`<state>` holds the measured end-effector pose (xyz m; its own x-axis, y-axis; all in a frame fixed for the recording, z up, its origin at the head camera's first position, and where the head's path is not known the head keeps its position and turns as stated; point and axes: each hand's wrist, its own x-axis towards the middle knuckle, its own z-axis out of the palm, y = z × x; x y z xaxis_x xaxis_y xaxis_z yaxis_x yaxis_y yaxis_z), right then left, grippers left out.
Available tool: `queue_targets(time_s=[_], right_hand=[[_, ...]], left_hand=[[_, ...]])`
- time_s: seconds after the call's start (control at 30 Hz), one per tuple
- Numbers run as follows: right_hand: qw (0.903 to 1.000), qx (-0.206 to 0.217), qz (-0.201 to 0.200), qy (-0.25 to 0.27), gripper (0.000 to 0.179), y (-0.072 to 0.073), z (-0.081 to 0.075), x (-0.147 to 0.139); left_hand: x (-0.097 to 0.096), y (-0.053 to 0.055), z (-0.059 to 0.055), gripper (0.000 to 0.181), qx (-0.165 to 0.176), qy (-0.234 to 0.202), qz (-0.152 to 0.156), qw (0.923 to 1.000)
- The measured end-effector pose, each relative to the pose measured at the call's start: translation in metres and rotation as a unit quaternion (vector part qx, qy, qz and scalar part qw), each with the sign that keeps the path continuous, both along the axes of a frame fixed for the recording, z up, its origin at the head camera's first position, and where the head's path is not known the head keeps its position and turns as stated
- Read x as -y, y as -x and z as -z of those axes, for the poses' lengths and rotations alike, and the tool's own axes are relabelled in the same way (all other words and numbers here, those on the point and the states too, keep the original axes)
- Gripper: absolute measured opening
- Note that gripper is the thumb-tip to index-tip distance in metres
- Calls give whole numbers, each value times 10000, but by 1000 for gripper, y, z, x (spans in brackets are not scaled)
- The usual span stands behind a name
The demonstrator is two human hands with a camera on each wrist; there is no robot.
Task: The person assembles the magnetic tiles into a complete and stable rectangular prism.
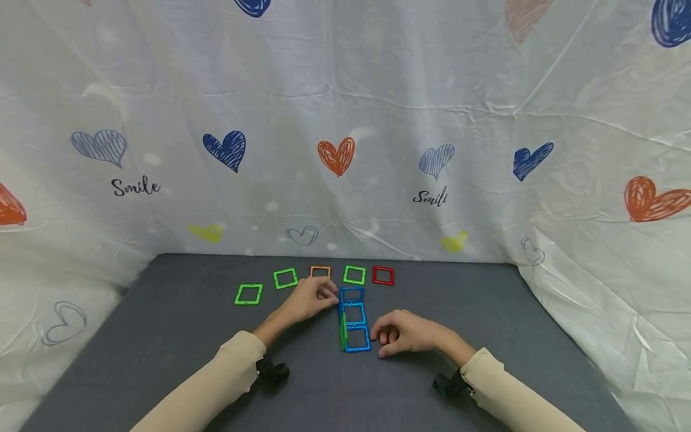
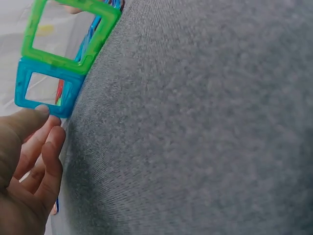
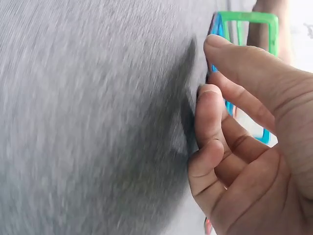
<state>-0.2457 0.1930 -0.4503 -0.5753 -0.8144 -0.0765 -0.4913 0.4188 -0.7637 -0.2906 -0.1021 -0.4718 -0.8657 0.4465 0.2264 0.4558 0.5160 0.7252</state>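
Blue square magnetic tiles (image 1: 357, 350) form a row running away from me on the dark cloth. Along the row's left side stand a green frame tile (image 2: 54, 59) and, beside it, a blue frame tile (image 2: 49, 74), edge to edge. My left hand (image 1: 310, 298) is at the far left of this row, with thumb and a finger pinching the edge of the standing blue tile. My right hand (image 1: 407, 333) is by the nearest blue tile on the right, fingers loosely bent, with the thumb (image 3: 234, 54) overlapping the blue edge in the right wrist view.
Behind the row lie separate frame tiles: a green one (image 1: 248, 302), another green one (image 1: 285, 286), an orange one (image 1: 320, 267), a third green one (image 1: 354, 282) and a red one (image 1: 383, 283). A white curtain (image 1: 378, 120) with printed hearts hangs behind the table (image 1: 162, 336).
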Motion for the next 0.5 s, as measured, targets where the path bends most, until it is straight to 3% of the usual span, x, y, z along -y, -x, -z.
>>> queue_targets(time_s=[0.13,0.27,0.5], right_hand=[[9998,40,-178,2,23,-5,-2,7],[9997,145,-199,48,24,-4,-4,7],[9988,-70,228,419,29,21,-2,-11]], left_hand=[[-3,2,-1,15,32,40,221,9997],[-1,-2,-1,18,42,91,299,9995],[16,-32,-6,28,243,224,543,9980]])
